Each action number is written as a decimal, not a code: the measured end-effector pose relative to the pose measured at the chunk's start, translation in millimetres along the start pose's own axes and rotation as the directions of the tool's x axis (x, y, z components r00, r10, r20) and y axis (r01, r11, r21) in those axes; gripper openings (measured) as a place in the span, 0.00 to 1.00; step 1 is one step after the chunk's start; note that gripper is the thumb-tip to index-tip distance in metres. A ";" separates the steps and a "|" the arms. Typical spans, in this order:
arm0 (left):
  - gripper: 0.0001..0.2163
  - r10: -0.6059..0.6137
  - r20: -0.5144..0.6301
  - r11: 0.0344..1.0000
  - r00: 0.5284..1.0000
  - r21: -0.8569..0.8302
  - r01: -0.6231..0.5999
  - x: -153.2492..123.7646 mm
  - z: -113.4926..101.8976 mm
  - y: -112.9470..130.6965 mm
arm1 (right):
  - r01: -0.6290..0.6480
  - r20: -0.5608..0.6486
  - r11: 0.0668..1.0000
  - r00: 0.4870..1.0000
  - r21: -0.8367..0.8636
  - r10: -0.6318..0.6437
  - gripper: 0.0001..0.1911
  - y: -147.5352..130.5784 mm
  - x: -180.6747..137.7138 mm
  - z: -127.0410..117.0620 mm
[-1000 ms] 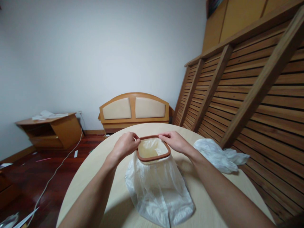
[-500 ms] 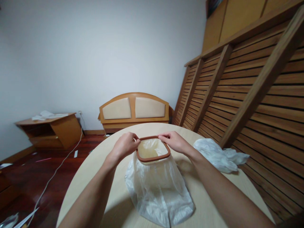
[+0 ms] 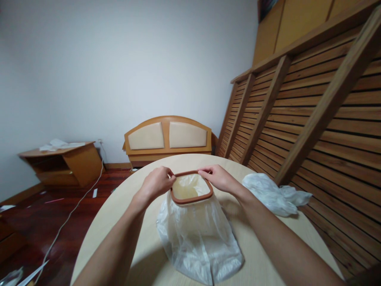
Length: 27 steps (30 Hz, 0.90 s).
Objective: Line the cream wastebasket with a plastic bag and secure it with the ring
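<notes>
A small bin stands on a round pale wooden table (image 3: pixel 139 222). A brown ring (image 3: pixel 192 198) sits on its top. A thin clear plastic bag (image 3: pixel 199 238) hangs over the bin's sides under the ring. My left hand (image 3: pixel 156 183) pinches the ring's far left corner, fingers closed on it. My right hand (image 3: pixel 218 177) grips the ring's far right edge, fingers also closed on it. The bag's inside shows pale yellow through the ring's opening.
A crumpled white plastic bag (image 3: pixel 272 194) lies on the table to the right. A slatted wooden bed frame (image 3: pixel 312 119) leans along the right side. A headboard (image 3: pixel 168 137) stands against the far wall, a low wooden cabinet (image 3: pixel 64 163) at left, with a cable across the dark floor.
</notes>
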State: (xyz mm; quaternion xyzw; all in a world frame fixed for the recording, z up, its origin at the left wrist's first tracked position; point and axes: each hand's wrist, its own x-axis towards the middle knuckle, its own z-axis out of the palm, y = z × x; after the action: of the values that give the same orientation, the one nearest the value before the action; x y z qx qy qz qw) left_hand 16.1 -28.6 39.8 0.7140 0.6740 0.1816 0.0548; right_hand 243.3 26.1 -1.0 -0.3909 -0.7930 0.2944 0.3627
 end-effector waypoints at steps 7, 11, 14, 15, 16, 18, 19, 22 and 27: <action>0.12 0.020 -0.014 0.999 1.000 0.050 -0.019 -2.3 -1.5 0.4 | 0.021 -0.009 0.999 1.000 -0.034 -0.021 0.18 1.5 0.5 1.8; 0.12 0.022 -0.024 0.996 0.999 0.084 -0.020 -3.0 -0.8 0.8 | 0.031 0.003 0.998 1.000 -0.056 -0.031 0.18 1.5 0.0 2.6; 0.12 0.021 -0.027 0.994 0.999 0.105 -0.018 -3.1 -0.3 1.1 | 0.038 0.010 0.997 0.999 -0.068 -0.037 0.17 2.1 -0.2 2.4; 0.12 0.018 -0.027 0.994 0.999 0.111 -0.015 -3.2 -0.3 1.2 | 0.036 0.007 0.997 0.999 -0.075 -0.036 0.17 2.3 -0.2 2.4; 0.12 0.015 -0.026 0.993 1.000 0.115 -0.012 -3.3 -0.4 1.4 | 0.033 0.002 0.996 0.999 -0.083 -0.033 0.17 2.3 -0.3 2.4; 0.12 0.009 -0.024 0.993 1.000 0.122 -0.006 -3.7 -0.7 1.9 | 0.030 -0.008 0.994 0.999 -0.104 -0.031 0.16 1.9 -0.5 3.0; 0.12 0.006 -0.022 0.992 1.000 0.123 -0.003 -3.8 -0.8 2.0 | 0.026 -0.017 0.993 0.999 -0.119 -0.029 0.16 1.2 -0.7 3.4; 0.12 -0.005 -0.015 0.993 1.000 0.120 0.006 -3.7 0.1 1.9 | 0.022 -0.084 0.983 0.996 -0.183 -0.038 0.18 -3.7 -2.5 4.0; 0.12 -0.018 -0.003 0.992 1.000 0.128 0.018 -3.7 0.9 0.8 | 0.202 0.065 0.958 0.979 -0.203 -0.193 0.32 -21.3 -11.0 -3.2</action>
State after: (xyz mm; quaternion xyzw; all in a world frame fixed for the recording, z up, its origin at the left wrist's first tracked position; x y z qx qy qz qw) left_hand 17.0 -32.1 38.5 0.7097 0.6907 0.1381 0.0103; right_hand 242.0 6.5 13.0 -0.3391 -0.8624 0.1808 0.3296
